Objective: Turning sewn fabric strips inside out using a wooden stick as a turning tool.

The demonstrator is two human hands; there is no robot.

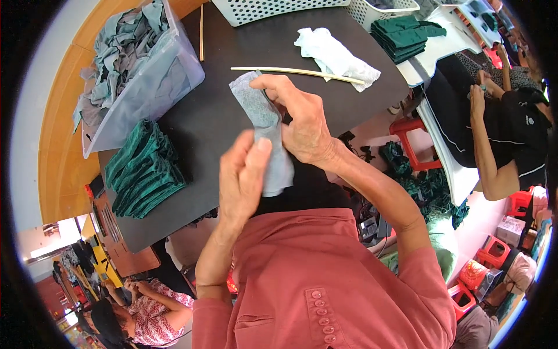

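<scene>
Below the pale stick (296, 71), our left hand (241, 177) and right hand (306, 123) fingers gripped gray cloth (269, 124); we judged it soft, light, best pinched at edges.

Lighting is bright; the left hand (239, 177) shows slight blur, the crumpled white cloth (326, 49) beyond the right hand (307, 123) looks nearly washed out, and outer edges bend into blackness.

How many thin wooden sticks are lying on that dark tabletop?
2: one stick with its right end across the white cloth, the other stick beside the clear plastic bin, upper left. More could be hidden beneath things.
</scene>
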